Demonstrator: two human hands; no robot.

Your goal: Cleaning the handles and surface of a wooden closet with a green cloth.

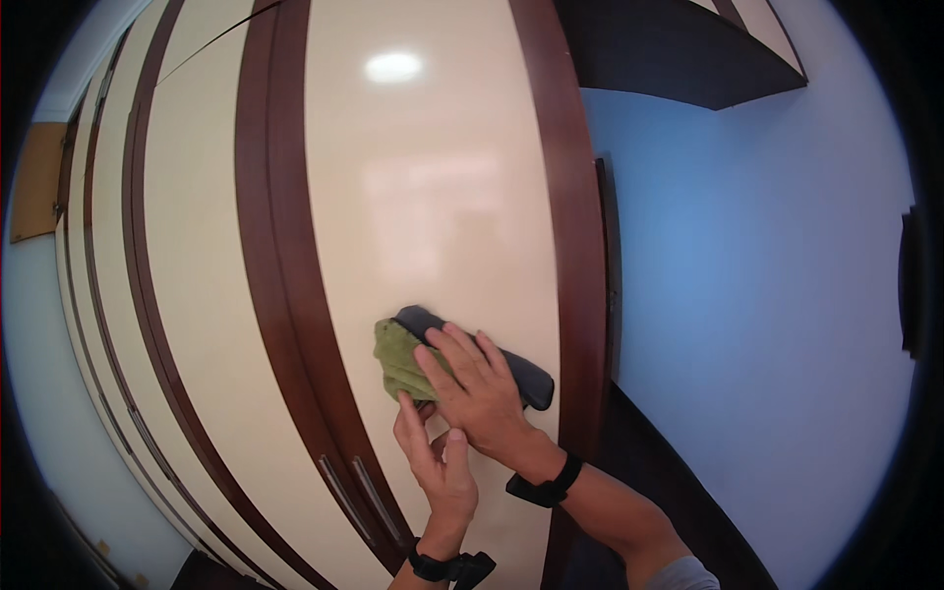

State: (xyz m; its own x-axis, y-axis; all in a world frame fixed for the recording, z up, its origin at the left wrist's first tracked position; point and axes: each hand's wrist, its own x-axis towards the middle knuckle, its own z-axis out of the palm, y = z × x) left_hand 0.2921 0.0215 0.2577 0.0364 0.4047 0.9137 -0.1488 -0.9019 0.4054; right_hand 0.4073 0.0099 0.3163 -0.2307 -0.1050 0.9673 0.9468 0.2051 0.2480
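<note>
A green cloth [395,359] and a dark grey cloth [529,379], which looks folded, lie against the glossy cream wardrobe door [442,197]. My right hand [477,388] is spread over both and presses them to the panel, its fingers pointing up and left. Just below and to the left, my left hand [438,472] has its fingers apart and partly bent, a fingertip at the lower edge of the green cloth. What lies under the right palm is hidden. Each wrist wears a black band.
Dark red-brown frames [280,197] divide the wardrobe doors. Two metal handles [364,492] stand low on the left of my hands. A pale blue wall [747,265] is at the right, with a dark overhead cabinet [678,54] above. Far left, a small wooden door [39,182] stands ajar.
</note>
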